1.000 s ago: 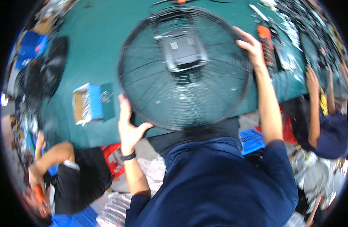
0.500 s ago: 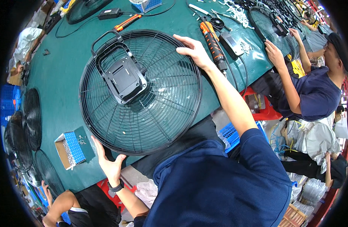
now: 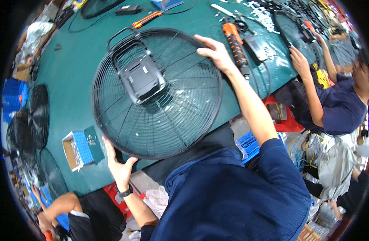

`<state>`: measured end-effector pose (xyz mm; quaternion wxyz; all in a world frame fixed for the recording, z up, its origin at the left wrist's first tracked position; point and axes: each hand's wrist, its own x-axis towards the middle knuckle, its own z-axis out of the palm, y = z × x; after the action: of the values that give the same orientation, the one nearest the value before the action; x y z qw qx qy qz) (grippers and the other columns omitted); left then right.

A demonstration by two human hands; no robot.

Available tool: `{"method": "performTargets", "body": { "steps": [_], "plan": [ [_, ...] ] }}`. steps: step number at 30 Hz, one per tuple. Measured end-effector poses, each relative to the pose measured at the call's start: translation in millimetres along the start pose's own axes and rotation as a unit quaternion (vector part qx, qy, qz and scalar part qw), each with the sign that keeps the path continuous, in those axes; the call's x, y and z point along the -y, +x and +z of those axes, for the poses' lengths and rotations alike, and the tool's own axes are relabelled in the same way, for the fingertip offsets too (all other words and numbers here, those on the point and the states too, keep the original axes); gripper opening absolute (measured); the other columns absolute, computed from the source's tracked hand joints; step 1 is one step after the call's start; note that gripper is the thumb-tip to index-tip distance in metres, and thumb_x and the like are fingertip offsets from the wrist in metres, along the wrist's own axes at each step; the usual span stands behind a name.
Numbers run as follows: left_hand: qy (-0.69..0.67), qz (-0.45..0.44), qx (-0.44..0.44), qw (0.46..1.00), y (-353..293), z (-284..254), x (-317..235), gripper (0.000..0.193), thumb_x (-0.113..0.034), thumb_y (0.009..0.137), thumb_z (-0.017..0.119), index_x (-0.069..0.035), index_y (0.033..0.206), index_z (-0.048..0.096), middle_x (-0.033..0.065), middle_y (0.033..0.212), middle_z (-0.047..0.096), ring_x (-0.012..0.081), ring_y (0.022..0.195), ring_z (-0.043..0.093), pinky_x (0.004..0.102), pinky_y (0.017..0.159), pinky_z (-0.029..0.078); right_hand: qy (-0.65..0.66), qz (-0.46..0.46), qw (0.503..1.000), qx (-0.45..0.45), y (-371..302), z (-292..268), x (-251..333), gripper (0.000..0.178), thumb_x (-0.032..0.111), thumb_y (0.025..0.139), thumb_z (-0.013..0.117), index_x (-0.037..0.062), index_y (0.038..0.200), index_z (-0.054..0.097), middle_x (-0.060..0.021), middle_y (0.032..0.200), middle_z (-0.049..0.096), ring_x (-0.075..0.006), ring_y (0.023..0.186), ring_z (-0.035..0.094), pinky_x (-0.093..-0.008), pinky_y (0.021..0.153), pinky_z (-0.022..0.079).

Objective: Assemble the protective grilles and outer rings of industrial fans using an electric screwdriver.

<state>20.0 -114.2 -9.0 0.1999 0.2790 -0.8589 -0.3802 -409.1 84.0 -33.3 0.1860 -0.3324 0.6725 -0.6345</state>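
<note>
L hand [image 3: 119, 166] spread at fan guard [image 3: 180, 105] rim | R hand [image 3: 217, 53] spread, opp. rim | I was prob. steadying it | next move likely needed even 2-sided support

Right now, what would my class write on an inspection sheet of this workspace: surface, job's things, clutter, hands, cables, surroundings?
Surface: green table, partly covered, glossy at the right.
Job's things: round black fan grille with a black housing and looped handle.
Clutter: open blue-and-white box of small silvery parts, some loose beside it; orange-and-black power tool; black power box.
Hands: left hand at the grille's near left rim, thumb and fingers spread; right hand at its far right rim; firmness unclear.
Cables: dark cable by the power box.
Surroundings: co-workers either side; red stool at right.
</note>
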Motion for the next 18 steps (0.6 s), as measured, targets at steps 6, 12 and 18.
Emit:
{"method": "performTargets", "body": {
  "steps": [6, 12, 18],
  "plan": [
    [-0.01, -0.005, 0.004, 1.0, 3, 2, 2, 0.114, -0.026, 0.048, 0.087, -0.002, 0.142, 0.026, 0.0172, 0.151, 0.017, 0.0279, 0.139, 0.021, 0.0376, 0.112, 0.02, 0.017, -0.022, 1.0, 0.0, 1, -7, 0, 0.056, 0.015, 0.08, 0.066, -0.0023, 0.13, 0.048, -0.0128, 0.13, 0.052, -0.0184, 0.119, 0.048, -0.0287, 0.101, 0.035],
    [-0.032, 0.01, 0.006, 0.999, 5, 4, 8, 0.113, -0.029, 0.052, 0.087, -0.001, 0.142, 0.026, 0.0177, 0.151, 0.019, 0.0287, 0.139, 0.021, 0.0376, 0.112, 0.019, -0.041, -0.005, 0.999, -0.012, -1, -7, 9, 0.06, 0.024, 0.078, 0.064, -0.0007, 0.13, 0.049, -0.0131, 0.132, 0.051, -0.0204, 0.125, 0.044, -0.0323, 0.106, 0.029],
    [0.01, 0.036, 0.009, 0.999, 1, 2, 8, 0.108, -0.025, 0.057, 0.081, -0.005, 0.145, 0.022, 0.0164, 0.152, 0.017, 0.0287, 0.14, 0.017, 0.0396, 0.114, 0.014, -0.086, -0.024, 0.984, -0.155, -8, -3, 9, 0.049, 0.024, 0.079, 0.069, 0.0024, 0.121, 0.058, -0.0139, 0.117, 0.061, -0.0227, 0.115, 0.054, -0.0331, 0.099, 0.039]
  ]
}}
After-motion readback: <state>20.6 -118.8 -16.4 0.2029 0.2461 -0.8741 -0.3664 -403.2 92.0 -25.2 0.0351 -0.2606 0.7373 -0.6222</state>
